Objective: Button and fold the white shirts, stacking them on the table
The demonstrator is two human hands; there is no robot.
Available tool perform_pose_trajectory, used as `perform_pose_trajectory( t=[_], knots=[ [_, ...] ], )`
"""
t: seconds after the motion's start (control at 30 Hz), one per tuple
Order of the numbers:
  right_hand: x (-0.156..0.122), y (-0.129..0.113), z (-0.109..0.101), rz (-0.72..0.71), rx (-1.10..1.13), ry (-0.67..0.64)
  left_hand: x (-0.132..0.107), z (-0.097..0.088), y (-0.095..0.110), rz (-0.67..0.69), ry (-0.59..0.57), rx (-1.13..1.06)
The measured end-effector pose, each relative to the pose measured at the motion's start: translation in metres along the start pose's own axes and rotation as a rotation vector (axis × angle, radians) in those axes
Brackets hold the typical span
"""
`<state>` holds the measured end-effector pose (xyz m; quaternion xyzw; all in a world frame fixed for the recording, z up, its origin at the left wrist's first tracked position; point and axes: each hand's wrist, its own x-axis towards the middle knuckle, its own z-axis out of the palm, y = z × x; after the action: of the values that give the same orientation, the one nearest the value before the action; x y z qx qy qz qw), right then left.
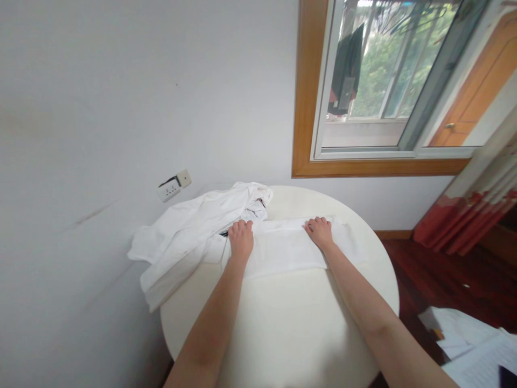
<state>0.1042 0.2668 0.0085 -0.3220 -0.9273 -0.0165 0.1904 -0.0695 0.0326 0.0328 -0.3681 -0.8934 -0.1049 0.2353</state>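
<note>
Resting on flat-laid white cloth (286, 250): left hand (241, 240) beside heaped white fabric (189, 229), right hand (320, 231) at the cloth's far edge. Grip, both: fingers lightly curled over the cloth; whether pinching it, cannot tell. Cloth lies across the round white surface (283, 334), its right end short of the curved rim. Surface extends on the near side, between the forearms. Heap overhangs the left rim, near the wall (100, 108). Lower right: papers (480, 355), printed lines too small to read.
</note>
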Motion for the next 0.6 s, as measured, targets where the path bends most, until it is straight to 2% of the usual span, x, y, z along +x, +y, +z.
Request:
perform_pose_trajectory(
  t=[0.1,0.17,0.23,0.3,0.43,0.6],
  knots=[
    [0.000,-0.003,-0.005,0.022,-0.001,0.010,-0.001,-0.006,0.008,0.076,0.006,-0.048],
    [0.000,-0.009,-0.013,-0.003,0.014,0.031,-0.005,-0.009,0.018,0.145,-0.040,-0.113],
    [-0.002,-0.017,-0.021,-0.060,0.043,0.028,-0.013,-0.009,0.030,0.240,-0.114,-0.196],
    [-0.007,-0.028,-0.025,-0.164,0.087,-0.033,-0.024,-0.005,0.038,0.314,-0.182,-0.248],
    [-0.029,-0.046,-0.016,-0.381,0.181,-0.208,-0.041,0.009,0.042,0.286,-0.254,-0.241],
    [-0.047,-0.048,-0.005,-0.353,0.196,-0.284,-0.046,0.013,0.031,0.263,-0.279,-0.240]
  ],
)
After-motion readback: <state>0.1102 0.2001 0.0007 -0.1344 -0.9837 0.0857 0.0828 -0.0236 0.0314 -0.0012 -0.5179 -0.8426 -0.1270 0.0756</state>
